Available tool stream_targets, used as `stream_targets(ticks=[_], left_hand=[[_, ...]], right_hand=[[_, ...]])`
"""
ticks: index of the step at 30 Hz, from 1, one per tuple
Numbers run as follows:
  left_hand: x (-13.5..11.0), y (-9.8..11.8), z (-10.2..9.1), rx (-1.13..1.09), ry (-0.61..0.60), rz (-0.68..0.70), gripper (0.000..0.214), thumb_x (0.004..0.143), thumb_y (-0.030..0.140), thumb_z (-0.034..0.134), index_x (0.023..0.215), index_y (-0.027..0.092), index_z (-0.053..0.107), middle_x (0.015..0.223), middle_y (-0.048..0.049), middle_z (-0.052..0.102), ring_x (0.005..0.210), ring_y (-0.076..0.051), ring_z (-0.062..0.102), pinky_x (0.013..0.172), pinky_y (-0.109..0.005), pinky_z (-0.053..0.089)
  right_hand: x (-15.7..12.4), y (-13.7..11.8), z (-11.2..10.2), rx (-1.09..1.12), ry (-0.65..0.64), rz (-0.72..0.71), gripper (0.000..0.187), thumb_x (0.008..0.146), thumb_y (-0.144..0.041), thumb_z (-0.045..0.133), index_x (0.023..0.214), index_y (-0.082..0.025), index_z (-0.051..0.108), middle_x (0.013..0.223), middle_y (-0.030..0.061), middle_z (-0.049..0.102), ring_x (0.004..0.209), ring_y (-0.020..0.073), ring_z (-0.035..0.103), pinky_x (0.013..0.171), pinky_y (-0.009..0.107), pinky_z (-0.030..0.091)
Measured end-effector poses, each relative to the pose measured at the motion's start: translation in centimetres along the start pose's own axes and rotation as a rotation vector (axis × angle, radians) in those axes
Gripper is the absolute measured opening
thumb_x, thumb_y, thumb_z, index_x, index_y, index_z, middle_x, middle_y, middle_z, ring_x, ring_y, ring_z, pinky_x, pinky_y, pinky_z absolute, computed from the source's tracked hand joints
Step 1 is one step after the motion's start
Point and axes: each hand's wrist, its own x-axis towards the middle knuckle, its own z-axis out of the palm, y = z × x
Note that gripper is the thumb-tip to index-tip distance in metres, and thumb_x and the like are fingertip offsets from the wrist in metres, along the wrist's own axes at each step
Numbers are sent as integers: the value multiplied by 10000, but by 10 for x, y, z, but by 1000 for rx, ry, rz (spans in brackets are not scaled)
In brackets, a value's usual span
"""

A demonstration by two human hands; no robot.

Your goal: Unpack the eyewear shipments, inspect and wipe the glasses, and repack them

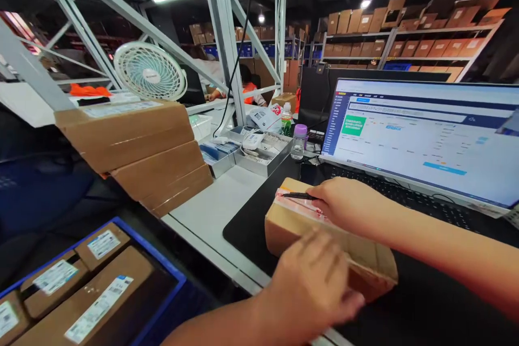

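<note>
A small brown cardboard box lies at a slant on the black desk mat. Clear tape with red print runs along its top. My right hand is closed around a slim black pen-like tool, whose tip rests at the tape's far left end. Whether it is a pen or a cutter I cannot make out. In front of the box's near side is my left hand, blurred, fingers loosely bent and thumb apart, nothing seen in it. Contact with the box cannot be made out.
A monitor and keyboard stand behind the box. A purple-capped bottle and trays of small items sit farther back. Left are a large carton, a fan and a blue crate of labelled boxes. Another person is beyond.
</note>
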Motion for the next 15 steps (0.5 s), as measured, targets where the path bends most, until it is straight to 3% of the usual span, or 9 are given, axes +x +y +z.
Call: stream_targets(ticks=[1, 5, 11, 15], left_hand=[[-4, -5, 12, 58, 43, -77, 474, 993, 440, 372, 967, 95, 695, 962, -121, 741, 972, -256, 687, 857, -387, 589], [-24, -14, 41, 118, 160, -107, 551, 1004, 512, 351, 1066, 76, 682, 1017, -142, 746, 978, -268, 700, 850, -380, 578], [-32, -13, 44, 153, 210, -128, 354, 969, 434, 530, 1041, 127, 690, 999, -100, 757, 951, -228, 711, 843, -322, 559], [-24, -17, 38, 152, 181, -96, 359, 969, 449, 520, 1020, 132, 680, 967, -90, 754, 897, -225, 712, 784, -319, 562]], right_hand=[[0, -1, -2, -1, 8, -8, 292, 894, -179, 538, 1109, -207, 734, 857, 128, 756, 751, 285, 728, 644, 333, 512], [-3, -9, -9, -32, -1, -11, 222, 870, -160, 560, 963, -175, 760, 781, 137, 749, 692, 288, 729, 607, 345, 535], [-28, 2, -5, -43, -47, 30, 86, 706, -131, 712, 758, -169, 769, 653, 118, 724, 623, 306, 717, 604, 390, 556], [-64, 29, 2, 138, 55, 132, 83, 675, -195, 767, 604, -225, 737, 553, 74, 673, 591, 293, 697, 639, 404, 551]])
